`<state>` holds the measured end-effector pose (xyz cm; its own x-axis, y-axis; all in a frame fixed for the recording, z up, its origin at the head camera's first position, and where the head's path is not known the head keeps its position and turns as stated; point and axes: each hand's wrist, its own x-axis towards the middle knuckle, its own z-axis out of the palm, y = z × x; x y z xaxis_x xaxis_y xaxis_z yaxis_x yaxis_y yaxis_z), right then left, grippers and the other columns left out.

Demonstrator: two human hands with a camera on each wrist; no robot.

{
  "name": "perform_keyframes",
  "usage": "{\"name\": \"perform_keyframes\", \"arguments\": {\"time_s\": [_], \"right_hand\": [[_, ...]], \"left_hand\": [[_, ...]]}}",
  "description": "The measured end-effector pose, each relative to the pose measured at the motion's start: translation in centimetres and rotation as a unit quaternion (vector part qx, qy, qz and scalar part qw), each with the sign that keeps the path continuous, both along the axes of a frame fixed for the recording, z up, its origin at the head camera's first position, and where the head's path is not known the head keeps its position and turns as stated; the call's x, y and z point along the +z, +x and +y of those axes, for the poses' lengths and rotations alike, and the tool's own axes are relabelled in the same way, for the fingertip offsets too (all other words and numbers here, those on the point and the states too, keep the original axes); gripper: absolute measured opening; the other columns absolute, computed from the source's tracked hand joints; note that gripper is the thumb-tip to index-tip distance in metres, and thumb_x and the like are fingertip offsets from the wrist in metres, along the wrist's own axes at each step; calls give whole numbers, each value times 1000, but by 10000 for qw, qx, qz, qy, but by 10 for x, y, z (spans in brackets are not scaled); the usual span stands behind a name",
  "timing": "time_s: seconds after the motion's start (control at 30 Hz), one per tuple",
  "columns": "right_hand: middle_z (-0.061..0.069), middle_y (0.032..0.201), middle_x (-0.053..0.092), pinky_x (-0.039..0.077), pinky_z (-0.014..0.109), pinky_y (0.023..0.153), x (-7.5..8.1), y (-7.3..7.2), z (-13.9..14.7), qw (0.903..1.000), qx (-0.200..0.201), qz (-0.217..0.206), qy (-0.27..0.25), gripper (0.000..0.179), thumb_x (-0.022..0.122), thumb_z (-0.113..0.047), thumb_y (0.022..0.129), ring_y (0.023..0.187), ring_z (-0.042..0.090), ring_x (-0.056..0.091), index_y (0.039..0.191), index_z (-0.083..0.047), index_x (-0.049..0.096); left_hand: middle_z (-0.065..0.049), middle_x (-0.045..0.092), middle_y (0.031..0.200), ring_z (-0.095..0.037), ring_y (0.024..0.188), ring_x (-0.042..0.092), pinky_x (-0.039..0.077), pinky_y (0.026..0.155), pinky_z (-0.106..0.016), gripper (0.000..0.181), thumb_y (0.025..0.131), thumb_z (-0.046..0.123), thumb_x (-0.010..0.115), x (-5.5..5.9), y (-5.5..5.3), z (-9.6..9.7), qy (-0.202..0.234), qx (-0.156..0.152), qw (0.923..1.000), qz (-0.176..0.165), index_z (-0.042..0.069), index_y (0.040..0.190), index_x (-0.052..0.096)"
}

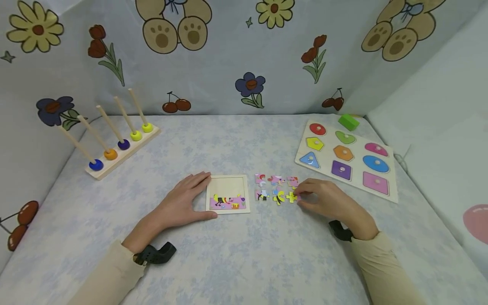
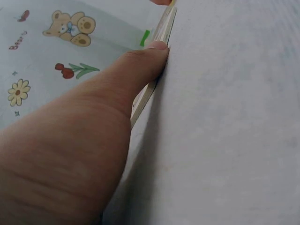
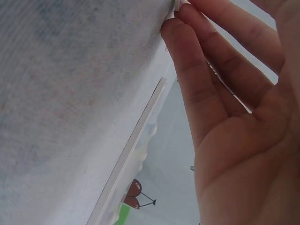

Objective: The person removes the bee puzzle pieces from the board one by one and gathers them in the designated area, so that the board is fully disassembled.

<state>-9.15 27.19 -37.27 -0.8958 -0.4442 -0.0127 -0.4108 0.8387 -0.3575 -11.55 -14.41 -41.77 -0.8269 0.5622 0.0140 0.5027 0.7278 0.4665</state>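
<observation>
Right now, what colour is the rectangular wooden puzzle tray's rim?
The rim is pale cream, clearest in the head view.

Left hand: fingers extended, thumb splayed wide. Right hand: fingers bent, tips drawn together in a pinch. Both forearms angled inward.

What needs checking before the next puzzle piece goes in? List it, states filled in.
1. Left hand on the wooden frame: ok, touching its left side.
2. Room in the frame: ok, the upper part is bare.
3. Bottom row fully seated: cannot tell, too small.
4. Loose pieces picture side up: ok.
5. Right hand at the right-end pieces: ok.
6. Firm pinch by its fingers: cannot tell.
</observation>
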Motion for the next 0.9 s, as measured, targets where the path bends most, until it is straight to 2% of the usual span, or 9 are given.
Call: {"name": "perform_keyframes", "arguments": {"time_s": [0.23, 0.5, 0.7, 0.9], "right_hand": [[-2, 113, 74, 60, 46, 95, 1, -1, 0, 9999, 157, -28, -48, 24, 84, -13, 87, 107, 20, 68, 110, -14, 79], [4, 116, 75, 62, 45, 90, 15, -8, -8, 9990, 181, 143, -377, 31, 83, -11, 87, 101, 22, 70, 117, -8, 77], [8, 119, 75, 62, 44, 90, 18, -13, -29, 9983, 340, 186, -435, 39, 84, -11, 87, 103, 24, 70, 124, -7, 74], [7, 122, 73, 62, 40, 89, 19, -17, -64, 9962, 649, 166, -554, 40, 82, -13, 89, 105, 23, 69, 127, -7, 73]], "left_hand": [[-12, 25, 170, -35, 157, 23, 19, 127, -57, 111, 81, 67, 77, 0, 3, -2, 64, 51, 10000, -31, 6, 162, 32], [-11, 24, 171, -33, 158, 21, 19, 128, -56, 111, 82, 67, 77, 1, -3, 0, 52, 22, 10000, 17, 6, 162, 31], [-11, 24, 171, -33, 158, 20, 18, 128, -55, 111, 81, 67, 77, 1, -3, 0, 81, 20, 9999, -78, 7, 163, 30], [-10, 24, 171, -32, 158, 21, 18, 129, -54, 111, 82, 68, 76, 0, 0, -2, 95, 7, 9999, -36, 7, 162, 31]]}}
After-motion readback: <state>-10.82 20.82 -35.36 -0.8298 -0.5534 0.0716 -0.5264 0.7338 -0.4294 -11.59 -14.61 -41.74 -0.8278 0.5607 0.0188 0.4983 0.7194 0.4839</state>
